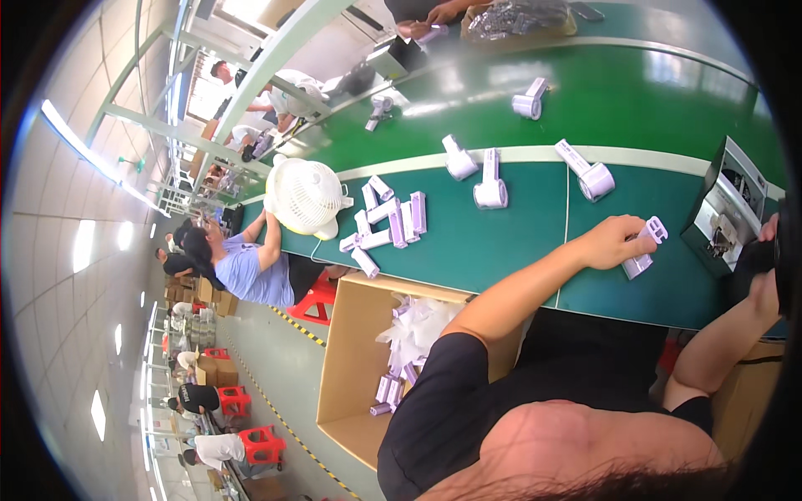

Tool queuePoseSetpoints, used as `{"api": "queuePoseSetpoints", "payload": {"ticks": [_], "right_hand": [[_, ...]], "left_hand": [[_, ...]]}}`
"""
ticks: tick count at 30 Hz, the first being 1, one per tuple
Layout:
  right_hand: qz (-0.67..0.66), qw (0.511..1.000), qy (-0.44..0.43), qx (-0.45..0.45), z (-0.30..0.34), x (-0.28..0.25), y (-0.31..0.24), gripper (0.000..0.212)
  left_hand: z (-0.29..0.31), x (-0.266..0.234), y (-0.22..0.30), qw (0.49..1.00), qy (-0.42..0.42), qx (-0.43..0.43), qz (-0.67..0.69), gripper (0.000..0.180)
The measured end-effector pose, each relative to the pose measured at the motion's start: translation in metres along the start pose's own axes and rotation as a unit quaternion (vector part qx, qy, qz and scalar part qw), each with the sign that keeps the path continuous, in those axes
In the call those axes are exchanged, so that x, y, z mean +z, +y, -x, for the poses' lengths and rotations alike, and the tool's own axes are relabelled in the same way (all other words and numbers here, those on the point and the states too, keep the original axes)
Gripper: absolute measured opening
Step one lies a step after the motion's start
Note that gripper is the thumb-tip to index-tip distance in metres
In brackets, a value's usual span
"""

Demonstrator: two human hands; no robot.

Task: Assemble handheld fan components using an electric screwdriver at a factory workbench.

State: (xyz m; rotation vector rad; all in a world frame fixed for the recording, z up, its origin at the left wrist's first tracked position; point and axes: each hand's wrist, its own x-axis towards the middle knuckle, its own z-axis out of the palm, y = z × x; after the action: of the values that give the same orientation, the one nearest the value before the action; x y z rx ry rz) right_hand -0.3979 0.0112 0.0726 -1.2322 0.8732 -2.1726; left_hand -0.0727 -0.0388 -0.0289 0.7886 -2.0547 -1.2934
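Head view: at three o'clock our left hand (614, 241) clasps a lilac plastic casing (638, 265), seemingly for steadiness; right hand (763, 284): cannot tell.

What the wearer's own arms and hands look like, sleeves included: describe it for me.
The left sleeve and right sleeve are short, black and plain, leaving both forearms bare. The left hand shows no glove, watch or cable. The right hand is partly hidden, so anything worn there cannot be told.
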Motion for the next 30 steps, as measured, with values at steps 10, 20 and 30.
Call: {"api": "queuePoseSetpoints", "payload": {"ticks": [10, 20, 30], "right_hand": [[0.375, 0.835, 0.233, -0.328, 0.077, -0.007, 0.020, 0.045], [0.034, 0.931, -0.231, 0.279, 0.115, 0.108, 0.091, 0.060], [0.243, 0.905, 0.100, 0.334, -0.015, 0.143, 0.203, 0.085]], "left_hand": [[-0.014, -0.003, 0.030, 0.973, 0.203, -0.106, 0.022, 0.060], [-0.009, -0.043, 0.040, 0.926, 0.278, -0.154, 0.205, 0.074], [0.078, -0.091, 0.007, 0.935, 0.349, -0.033, 0.046, 0.028]]}}
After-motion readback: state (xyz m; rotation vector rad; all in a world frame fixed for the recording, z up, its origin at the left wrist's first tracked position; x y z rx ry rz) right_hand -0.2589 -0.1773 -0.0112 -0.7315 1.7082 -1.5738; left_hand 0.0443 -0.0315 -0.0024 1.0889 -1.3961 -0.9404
